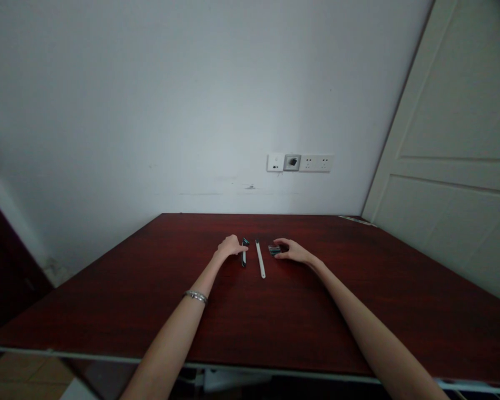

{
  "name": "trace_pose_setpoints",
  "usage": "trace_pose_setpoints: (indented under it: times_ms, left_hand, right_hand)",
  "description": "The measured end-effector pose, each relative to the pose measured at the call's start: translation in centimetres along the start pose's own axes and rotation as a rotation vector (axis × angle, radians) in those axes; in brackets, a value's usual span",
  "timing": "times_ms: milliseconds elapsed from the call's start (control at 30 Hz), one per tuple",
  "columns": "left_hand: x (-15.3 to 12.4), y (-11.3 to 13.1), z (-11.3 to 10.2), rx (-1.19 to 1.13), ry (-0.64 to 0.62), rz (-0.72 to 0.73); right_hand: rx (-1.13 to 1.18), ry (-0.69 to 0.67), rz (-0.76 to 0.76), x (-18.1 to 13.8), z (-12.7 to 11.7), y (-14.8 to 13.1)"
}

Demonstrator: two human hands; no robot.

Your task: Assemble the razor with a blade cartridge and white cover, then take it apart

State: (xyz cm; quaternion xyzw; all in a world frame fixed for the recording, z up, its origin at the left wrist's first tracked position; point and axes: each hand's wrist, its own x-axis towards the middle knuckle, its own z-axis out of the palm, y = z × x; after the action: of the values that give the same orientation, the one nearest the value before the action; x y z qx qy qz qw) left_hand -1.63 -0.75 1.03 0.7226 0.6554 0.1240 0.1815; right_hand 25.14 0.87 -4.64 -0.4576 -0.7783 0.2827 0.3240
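Observation:
My left hand (231,245) is at the far middle of the table, its fingers curled and its thumb lying across a black-and-white razor (244,258). The razor's dark head points away from me. To its right lies a slim white-handled brush (260,262), like a toothbrush, with dark bristles at the far end; neither hand touches it. My right hand (290,250) has its thumb and fingers at the near and far edges of a small dark, shiny pack (274,250). What the pack contains is too small to tell.
The dark red wooden table (150,294) reaches back to a white wall (191,111) with a row of sockets (300,163). A pale panelled door (454,166) stands along the right side. A thin strip (357,220) lies at the table's far right corner.

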Motion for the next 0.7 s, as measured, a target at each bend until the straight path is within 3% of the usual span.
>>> trace_pose_setpoints:
  times_ms: [267, 700]
  left_hand:
    - [0.4, 0.2, 0.5, 0.046, -0.014, -0.033]
    - [0.1, 0.8, 1.2, 0.091, 0.042, 0.004]
  right_hand:
    - [-0.166, 0.260, -0.059, -0.5, -0.2, -1.5]
    - [-0.245, 0.355, -0.184, -1.1, 0.1, -4.6]
